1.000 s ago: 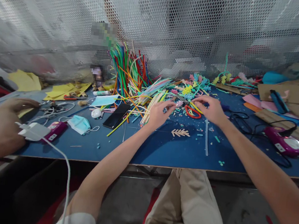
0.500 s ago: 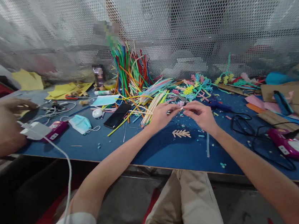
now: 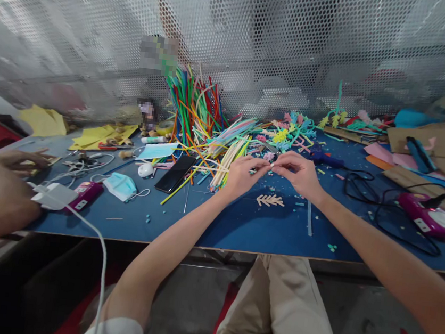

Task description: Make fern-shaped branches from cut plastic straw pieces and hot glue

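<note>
My left hand (image 3: 245, 176) and my right hand (image 3: 297, 173) meet fingertip to fingertip above the blue table. Both are closed in a pinch on a small pale piece (image 3: 272, 165), mostly hidden by the fingers; its kind is too small to make out. Just beyond the fingertips lies a pinkish fluffy bit (image 3: 269, 155). Below my hands, a cream leaf-shaped piece with side branches (image 3: 270, 200) lies flat. Cream pipe cleaners (image 3: 225, 162) are bunched beside my left hand. Near my right wrist rests a translucent glue stick (image 3: 309, 220).
Colourful pipe cleaners (image 3: 197, 102) stand heaped against the perforated metal screen (image 3: 301, 42). A black phone (image 3: 175, 173), a blue face mask (image 3: 121, 185) and a white charger (image 3: 54, 195) lie leftward. Another person's hand (image 3: 8, 175) is far left. Cables (image 3: 360, 191) and a purple power strip (image 3: 429, 215) sit right.
My hands have shifted very slightly to the right, still pinched together. The pinkish fluffy bit now shows apart from my fingertips. The other person's fingers at far left have moved a little.
</note>
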A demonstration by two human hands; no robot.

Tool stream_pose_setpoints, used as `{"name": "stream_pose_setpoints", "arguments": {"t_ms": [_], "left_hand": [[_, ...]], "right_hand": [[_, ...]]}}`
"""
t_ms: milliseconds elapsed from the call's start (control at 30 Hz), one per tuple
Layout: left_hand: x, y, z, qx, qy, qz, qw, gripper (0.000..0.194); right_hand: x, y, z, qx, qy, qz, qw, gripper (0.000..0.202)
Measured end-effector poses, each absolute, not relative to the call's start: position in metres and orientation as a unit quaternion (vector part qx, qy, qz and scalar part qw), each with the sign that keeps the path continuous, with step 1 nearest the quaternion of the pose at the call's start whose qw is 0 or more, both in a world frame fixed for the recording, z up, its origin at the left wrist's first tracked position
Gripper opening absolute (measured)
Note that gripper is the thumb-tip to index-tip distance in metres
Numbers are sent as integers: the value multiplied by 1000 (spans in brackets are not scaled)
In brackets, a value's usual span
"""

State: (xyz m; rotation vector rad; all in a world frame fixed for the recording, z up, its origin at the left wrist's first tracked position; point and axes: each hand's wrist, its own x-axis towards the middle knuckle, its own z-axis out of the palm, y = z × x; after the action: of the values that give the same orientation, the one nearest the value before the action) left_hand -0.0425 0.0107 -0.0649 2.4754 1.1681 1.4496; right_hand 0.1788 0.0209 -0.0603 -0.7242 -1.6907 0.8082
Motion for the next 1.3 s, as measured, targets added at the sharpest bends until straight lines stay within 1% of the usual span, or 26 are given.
{"name": "stream_pose_setpoints", "arguments": {"t_ms": [200, 433, 600, 667, 733, 800, 900, 967, 1100, 1300], "left_hand": [[-41, 9, -64, 790, 378, 481, 37, 22], [-40, 5, -62, 781, 396, 479, 60, 21], [-40, 7, -55, 786, 416, 448, 92, 20], [-44, 7, -50, 790, 439, 415, 101, 19], [-50, 7, -46, 805, 457, 364, 103, 16], [-55, 5, -42, 827, 458, 308, 102, 20], [-59, 1, -40, 862, 442, 213, 124, 32], [-58, 0, -40, 882, 418, 156, 154, 33], [-57, 3, -43, 908, 362, 84, 193, 31], [-63, 8, -45, 911, 331, 38, 244, 33]], "right_hand": [[177, 26, -67, -294, -693, 392, 529, 45], [178, 28, -71, -251, -703, 419, 516, 36], [180, 27, -68, -255, -699, 416, 523, 43], [186, 32, -67, -276, -697, 403, 525, 46], [196, 39, -67, -299, -715, 365, 516, 44], [209, 47, -67, -312, -752, 303, 495, 36], [227, 59, -66, -309, -811, 200, 455, 21], [236, 64, -66, -304, -832, 152, 438, 17], [242, 66, -66, -306, -834, 135, 439, 15], [239, 62, -65, -306, -842, 131, 425, 17]]}}
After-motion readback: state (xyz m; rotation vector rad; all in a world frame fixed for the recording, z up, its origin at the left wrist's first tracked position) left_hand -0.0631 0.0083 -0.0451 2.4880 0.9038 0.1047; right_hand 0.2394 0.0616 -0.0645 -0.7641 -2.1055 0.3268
